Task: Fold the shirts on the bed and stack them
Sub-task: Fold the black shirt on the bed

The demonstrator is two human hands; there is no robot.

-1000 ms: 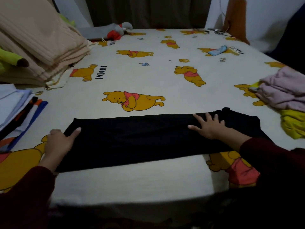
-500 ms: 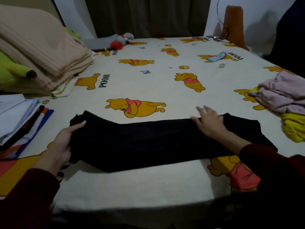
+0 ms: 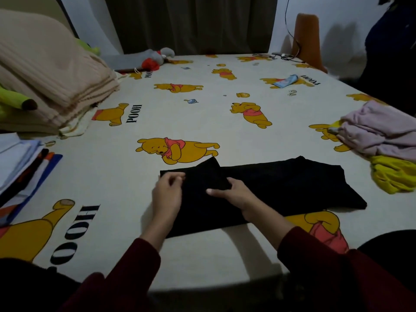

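A: Where's the black shirt sitting rn?

B: Lying as a long band on the Pooh bedsheet, near the front edge of the bed. Left end is being doubled over toward the middle. Left hand is pinching the folded flap w/ curled fingers; right hand is gripping the flap's loose corner, thumb on top.

A: What's likely going wrong?

B: My guess: the flap is sitting skewed, corner poking up past the far edge of the band. If they're pressing it down like that, edges aren't lining up and the fold's coming out crooked. Fabric's dark, so layers are hard to read.

A: Room to work?

B: Plenty beyond the grip, bare sheet. Left of the grip, folded stack is waiting, well apart. Right of it, pink garment and yellow garment are lying near the shirt's far end, not touching afaict.
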